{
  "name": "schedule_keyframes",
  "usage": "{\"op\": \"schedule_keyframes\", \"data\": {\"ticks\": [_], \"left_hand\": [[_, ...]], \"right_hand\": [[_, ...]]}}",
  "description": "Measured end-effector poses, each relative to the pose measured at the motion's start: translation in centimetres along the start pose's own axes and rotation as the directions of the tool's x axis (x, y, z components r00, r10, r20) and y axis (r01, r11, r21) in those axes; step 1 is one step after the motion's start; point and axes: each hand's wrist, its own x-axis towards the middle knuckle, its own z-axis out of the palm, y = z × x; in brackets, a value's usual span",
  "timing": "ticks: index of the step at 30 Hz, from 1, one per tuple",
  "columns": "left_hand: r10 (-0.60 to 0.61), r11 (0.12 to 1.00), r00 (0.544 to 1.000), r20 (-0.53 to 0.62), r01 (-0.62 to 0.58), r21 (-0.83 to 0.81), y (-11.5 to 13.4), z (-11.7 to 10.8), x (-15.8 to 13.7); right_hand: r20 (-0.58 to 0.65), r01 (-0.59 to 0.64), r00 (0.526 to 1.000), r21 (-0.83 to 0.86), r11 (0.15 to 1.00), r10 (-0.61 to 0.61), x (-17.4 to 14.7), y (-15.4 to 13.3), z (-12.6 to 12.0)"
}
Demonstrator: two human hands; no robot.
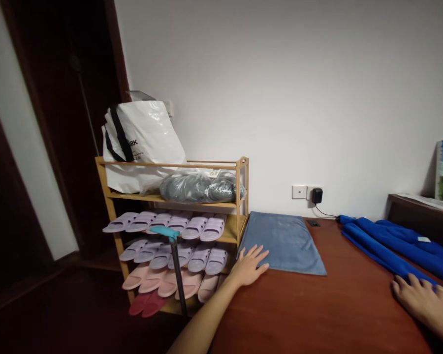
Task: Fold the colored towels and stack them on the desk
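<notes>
Blue towel lay flat on the surface — left hand open on its near corner, right hand open against blue cloth. A sideways push might bunch the towel.

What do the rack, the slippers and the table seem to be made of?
Rack: pale wood, perhaps bamboo, with a light yellow matte look. Slippers: probably soft foam or rubber, smooth, moulded in one piece. Table: reddish-brown wood or veneer with a slight sheen. The left hand lies flat on it.
</notes>
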Motion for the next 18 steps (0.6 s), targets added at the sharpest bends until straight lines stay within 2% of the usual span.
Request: {"op": "schedule_keyframes", "data": {"ticks": [3, 5, 8, 11, 14, 16, 18], "left_hand": [[-0.012, 1.0, 1.0, -0.007, 0.012, 0.008, 0.2, 0.0, 0.1], [-0.021, 1.0, 1.0, -0.012, 0.021, 0.004, 0.3, 0.0, 0.1], [-0.035, 0.999, 0.999, -0.03, 0.035, 0.01, 0.6, 0.0, -0.1], [-0.053, 0.998, 0.996, -0.066, 0.055, 0.031, 1.3, -0.2, -0.5], [-0.066, 0.997, 0.994, -0.086, 0.069, 0.042, 2.3, -0.5, -1.1], [-0.051, 0.998, 0.996, -0.078, 0.054, 0.036, 3.2, -0.6, -1.6], [-0.015, 1.0, 0.998, -0.058, 0.017, 0.022, 4.4, -0.8, -2.3]], "right_hand": [[0.077, 0.108, 0.993, -0.22, 0.969, -0.093, -2.7, -3.8, -4.8], [0.135, 0.165, 0.982, -0.244, 0.956, -0.135, -4.8, -6.6, -8.1], [0.264, 0.295, 0.93, -0.123, 0.948, -0.255, -7.9, -10.3, -12.9], [0.336, 0.27, 0.905, 0.025, 0.963, -0.263, -9.1, -12.4, -16.9], [0.314, 0.168, 0.932, 0.073, 0.983, -0.182, -8.1, -12.5, -18.6], [0.276, 0.075, 0.957, 0.041, 0.996, -0.083, -7.1, -12.3, -18.0], [0.296, -0.016, 0.955, 0.008, 1.0, 0.013, -6.5, -12.5, -16.6]]}}
